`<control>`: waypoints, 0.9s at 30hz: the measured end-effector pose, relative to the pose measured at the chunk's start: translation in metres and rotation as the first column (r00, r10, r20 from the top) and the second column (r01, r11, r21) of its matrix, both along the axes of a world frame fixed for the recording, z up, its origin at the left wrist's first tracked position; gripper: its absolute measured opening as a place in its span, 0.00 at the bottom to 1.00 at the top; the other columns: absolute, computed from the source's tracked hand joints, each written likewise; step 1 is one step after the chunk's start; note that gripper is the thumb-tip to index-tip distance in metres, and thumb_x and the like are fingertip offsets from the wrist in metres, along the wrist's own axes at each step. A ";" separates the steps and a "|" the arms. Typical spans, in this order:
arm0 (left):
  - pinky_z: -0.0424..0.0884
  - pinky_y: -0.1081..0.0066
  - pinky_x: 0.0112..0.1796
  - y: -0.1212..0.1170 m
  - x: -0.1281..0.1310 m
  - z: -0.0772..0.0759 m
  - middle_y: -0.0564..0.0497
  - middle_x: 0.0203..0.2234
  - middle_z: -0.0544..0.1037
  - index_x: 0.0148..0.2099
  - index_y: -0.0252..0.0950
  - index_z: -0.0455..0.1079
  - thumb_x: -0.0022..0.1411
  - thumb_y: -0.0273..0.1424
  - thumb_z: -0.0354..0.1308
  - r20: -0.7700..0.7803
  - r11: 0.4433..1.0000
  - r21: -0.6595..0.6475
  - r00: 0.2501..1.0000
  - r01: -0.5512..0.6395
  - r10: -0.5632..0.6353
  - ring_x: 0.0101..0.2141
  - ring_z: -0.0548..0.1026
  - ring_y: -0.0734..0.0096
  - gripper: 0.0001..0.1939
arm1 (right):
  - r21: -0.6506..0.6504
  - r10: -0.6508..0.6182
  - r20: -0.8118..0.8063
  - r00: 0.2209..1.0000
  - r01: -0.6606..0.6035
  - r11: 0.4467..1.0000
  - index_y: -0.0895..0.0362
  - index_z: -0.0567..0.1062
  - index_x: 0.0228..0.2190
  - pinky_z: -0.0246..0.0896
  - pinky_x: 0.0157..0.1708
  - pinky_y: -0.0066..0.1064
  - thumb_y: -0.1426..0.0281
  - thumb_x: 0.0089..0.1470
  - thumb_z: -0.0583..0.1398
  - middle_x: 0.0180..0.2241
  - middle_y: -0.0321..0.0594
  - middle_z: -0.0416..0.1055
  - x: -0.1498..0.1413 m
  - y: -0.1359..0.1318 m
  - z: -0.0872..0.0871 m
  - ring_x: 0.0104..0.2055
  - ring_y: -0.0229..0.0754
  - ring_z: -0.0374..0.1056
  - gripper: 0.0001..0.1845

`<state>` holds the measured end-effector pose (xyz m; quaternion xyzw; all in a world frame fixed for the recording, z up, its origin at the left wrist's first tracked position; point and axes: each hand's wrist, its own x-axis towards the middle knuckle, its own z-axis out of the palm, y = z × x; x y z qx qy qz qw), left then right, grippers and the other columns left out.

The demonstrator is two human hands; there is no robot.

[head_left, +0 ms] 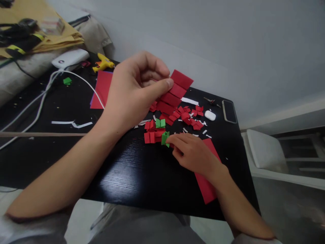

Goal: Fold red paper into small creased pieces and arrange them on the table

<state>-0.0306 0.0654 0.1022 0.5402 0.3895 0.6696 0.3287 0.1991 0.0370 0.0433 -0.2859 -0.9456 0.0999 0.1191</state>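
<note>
My left hand [137, 84] is raised over the black table, pinching a red paper strip [175, 91] with crosswise creases between thumb and fingers. Lower down, my right hand [193, 152] has its fingers closed at a small green folded paper piece [165, 138]; the exact grip is partly hidden. Beside that piece lie small red folded paper pieces [149, 137] in a cluster, with another green folded piece [160, 123] among them. Behind is a loose heap of red folded pieces [186, 117]. A red paper sheet [207, 186] extends beneath my right hand and wrist.
White paper scraps [190, 101] are scattered about. At the right end are a phone [229, 111], a white earbud case [210, 115] and keys [209, 100]. On the left are red sheets [101, 88], a yellow glue gun [103, 63], a white box-like device [69, 59] and white cables [40, 105].
</note>
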 end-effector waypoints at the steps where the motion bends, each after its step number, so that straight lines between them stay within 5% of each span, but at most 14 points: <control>1: 0.67 0.78 0.26 0.000 0.000 0.000 0.56 0.26 0.79 0.36 0.34 0.77 0.56 0.15 0.68 -0.007 1.000 -0.001 1.000 -0.004 0.004 0.25 0.74 0.80 0.10 | 0.006 0.009 0.002 1.000 -0.009 1.000 0.55 0.77 0.44 0.69 0.45 0.39 0.84 0.57 0.56 0.43 0.42 0.82 0.000 -0.001 -0.001 0.42 0.47 0.77 0.18; 6: 0.67 0.79 0.26 -0.002 0.001 0.002 0.56 0.25 0.78 0.36 0.34 0.76 0.57 0.14 0.67 -0.011 1.000 -0.027 1.000 -0.015 0.015 0.25 0.74 0.81 0.10 | -0.005 0.052 -0.005 0.999 -0.052 0.999 0.55 0.77 0.44 0.69 0.45 0.41 0.84 0.58 0.55 0.41 0.41 0.82 -0.001 -0.002 -0.003 0.41 0.47 0.77 0.18; 9: 0.68 0.79 0.26 -0.003 0.001 0.003 0.55 0.27 0.78 0.36 0.34 0.76 0.57 0.15 0.67 -0.006 0.999 -0.035 1.000 -0.011 0.011 0.26 0.75 0.81 0.10 | -0.161 0.044 -0.045 0.998 -0.051 0.986 0.54 0.76 0.46 0.68 0.48 0.40 0.83 0.58 0.56 0.45 0.41 0.82 -0.001 0.002 -0.002 0.45 0.47 0.77 0.19; 12: 0.69 0.79 0.27 -0.002 0.000 0.002 0.54 0.28 0.80 0.37 0.33 0.77 0.57 0.15 0.68 -0.010 1.000 -0.023 1.000 -0.012 0.012 0.27 0.76 0.80 0.09 | -0.403 -0.053 -0.054 0.997 0.027 0.915 0.52 0.75 0.52 0.67 0.45 0.36 0.80 0.58 0.58 0.44 0.37 0.80 0.003 0.009 0.004 0.43 0.43 0.76 0.22; 14: 0.69 0.80 0.27 -0.001 -0.001 0.002 0.54 0.28 0.80 0.37 0.33 0.77 0.57 0.15 0.68 -0.010 1.000 -0.018 1.000 -0.013 0.013 0.27 0.76 0.80 0.10 | -0.521 -0.149 -0.025 0.989 0.114 0.846 0.48 0.73 0.56 0.64 0.36 0.32 0.78 0.57 0.61 0.32 0.30 0.75 0.007 0.015 0.008 0.32 0.39 0.70 0.26; 19: 0.69 0.81 0.27 0.000 -0.001 0.001 0.54 0.27 0.80 0.36 0.33 0.77 0.56 0.14 0.68 -0.012 1.000 -0.009 1.000 -0.021 0.021 0.27 0.77 0.81 0.10 | -0.664 -0.318 -0.094 0.943 0.179 0.726 0.48 0.76 0.53 0.52 0.28 0.29 0.73 0.57 0.64 0.25 0.26 0.57 0.018 0.027 0.012 0.26 0.35 0.55 0.22; 27: 0.71 0.81 0.28 0.001 0.000 -0.001 0.56 0.27 0.80 0.36 0.33 0.77 0.56 0.14 0.69 -0.016 1.000 -0.008 1.000 -0.001 0.000 0.27 0.77 0.82 0.11 | -0.743 -0.213 -0.088 0.973 0.078 0.664 0.45 0.77 0.58 0.61 0.33 0.30 0.77 0.56 0.63 0.33 0.30 0.75 0.002 0.016 0.002 0.31 0.37 0.67 0.29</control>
